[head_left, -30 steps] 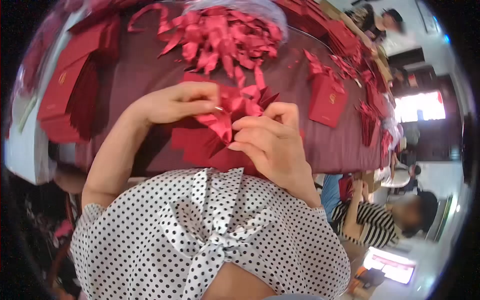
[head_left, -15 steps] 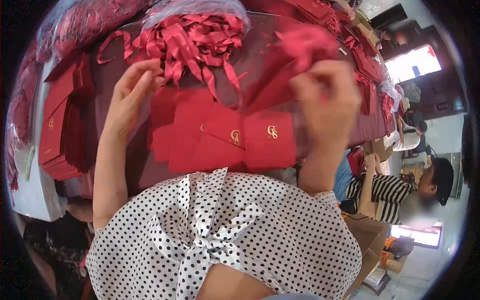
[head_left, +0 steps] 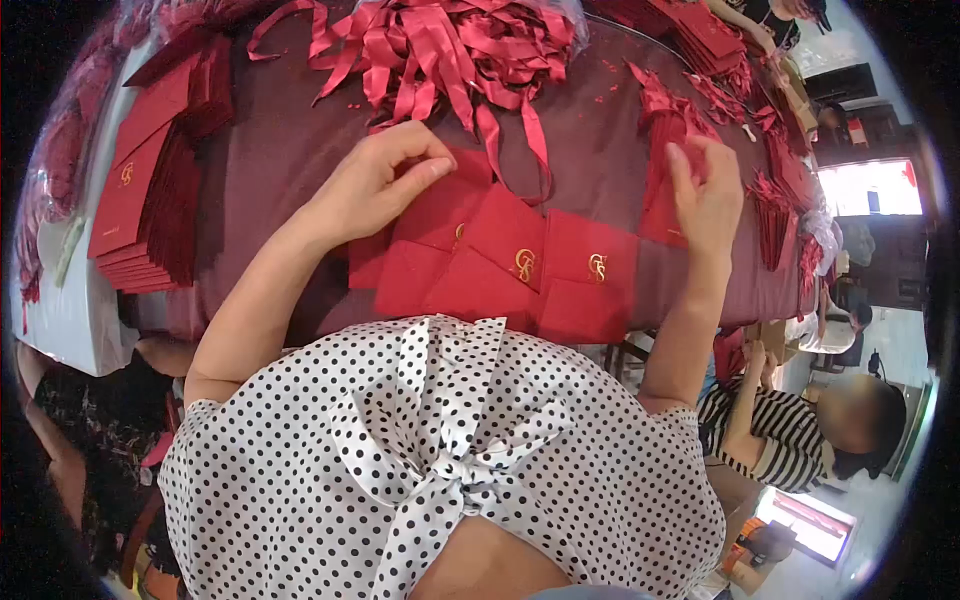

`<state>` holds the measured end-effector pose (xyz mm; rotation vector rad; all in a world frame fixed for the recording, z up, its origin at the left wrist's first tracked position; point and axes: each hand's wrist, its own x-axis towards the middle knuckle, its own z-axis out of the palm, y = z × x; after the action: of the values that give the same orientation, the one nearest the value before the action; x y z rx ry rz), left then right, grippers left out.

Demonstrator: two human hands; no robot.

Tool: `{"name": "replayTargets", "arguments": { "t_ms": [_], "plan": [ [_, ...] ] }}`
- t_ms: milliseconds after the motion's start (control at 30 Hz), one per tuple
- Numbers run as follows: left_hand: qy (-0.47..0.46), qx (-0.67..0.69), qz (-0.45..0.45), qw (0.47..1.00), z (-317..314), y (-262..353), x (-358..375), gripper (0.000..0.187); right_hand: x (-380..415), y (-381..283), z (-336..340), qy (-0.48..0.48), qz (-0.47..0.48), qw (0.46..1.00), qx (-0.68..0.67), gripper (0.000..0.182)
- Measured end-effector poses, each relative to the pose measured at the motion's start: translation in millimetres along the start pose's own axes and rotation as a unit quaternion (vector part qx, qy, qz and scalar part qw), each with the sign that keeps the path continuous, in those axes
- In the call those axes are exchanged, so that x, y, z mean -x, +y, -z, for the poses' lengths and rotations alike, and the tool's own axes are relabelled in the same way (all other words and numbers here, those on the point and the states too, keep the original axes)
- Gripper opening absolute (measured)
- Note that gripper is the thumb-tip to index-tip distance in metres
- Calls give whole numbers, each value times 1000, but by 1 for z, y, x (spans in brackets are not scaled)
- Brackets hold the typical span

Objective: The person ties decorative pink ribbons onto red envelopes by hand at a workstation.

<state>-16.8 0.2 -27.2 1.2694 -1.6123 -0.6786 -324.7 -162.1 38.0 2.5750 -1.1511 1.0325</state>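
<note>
Flat red envelopes [head_left: 592,310] with gold monograms overlap in a row on the table before me. My left hand [head_left: 385,185] is over the row's far left part, thumb and forefinger closed at the upper edge of a red envelope [head_left: 466,172]. My right hand [head_left: 712,200] is at the right with thumb and fingers apart, against a red envelope with ribbon [head_left: 660,205] that lies on the table. Part of that envelope is hidden behind the hand. Loose red ribbons [head_left: 450,65] are heaped beyond the row, one trailing down to the envelopes.
A stack of red envelopes [head_left: 145,215] stands at the left edge. More ribboned envelopes [head_left: 775,215] are piled along the right side of the dark red tablecloth [head_left: 270,200]. A person in a striped top [head_left: 770,430] sits at the right. Another in dark clothing [head_left: 110,440] is at the left.
My right hand has put the ribboned envelope down at the right and opened. My left hand has moved right onto the envelope row. The view has shifted.
</note>
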Motion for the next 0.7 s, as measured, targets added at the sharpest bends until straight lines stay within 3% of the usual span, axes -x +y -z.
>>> {"name": "replayTargets", "arguments": {
  "t_ms": [100, 133, 233, 300, 333, 400, 433, 500, 567, 633, 667, 700],
  "plan": [
    [-48, -85, -52, 994, 0, 2, -1, 9, 4, -41, -10, -187, -71, 964, -177, 16],
    [-47, -85, -52, 994, -1, 3, 0, 9, 6, -44, -20, -223, -62, 948, -220, 16],
    [-55, -107, -77, 990, -3, 4, 5, 8, 3, -46, -30, -278, 56, 946, -156, 18],
    [-62, -119, -76, 988, 1, 7, 6, 9, 0, -38, -22, -235, -6, 955, -181, 19],
    [-60, -129, -74, 987, 5, 6, 7, 8, 3, -39, -9, -257, -146, 929, -223, 23],
    [-52, -127, -59, 989, 11, 14, 4, 11, 27, -16, 4, -266, -124, 919, -262, 33],
    [-74, -112, -46, 990, 14, 18, 4, 22, 36, -14, 17, -285, -37, 931, -225, 51],
    [-137, -105, -121, 978, 14, 23, 4, 38, 67, -9, 9, -308, 18, 929, -203, 70],
    [-212, -89, -157, 960, 2, 32, 7, 50, 92, -12, -4, -335, -21, 921, -199, 74],
    [-258, -106, -177, 944, -16, 35, 12, 53, 101, -17, -12, -224, -53, 948, -217, 66],
    [-259, -107, -176, 944, -23, 31, 16, 53, 100, -19, -11, -223, -53, 948, -219, 66],
    [-269, -150, -164, 937, -28, 27, 18, 54, 91, -24, -8, -239, -142, 939, -203, 64]
  ]
}}
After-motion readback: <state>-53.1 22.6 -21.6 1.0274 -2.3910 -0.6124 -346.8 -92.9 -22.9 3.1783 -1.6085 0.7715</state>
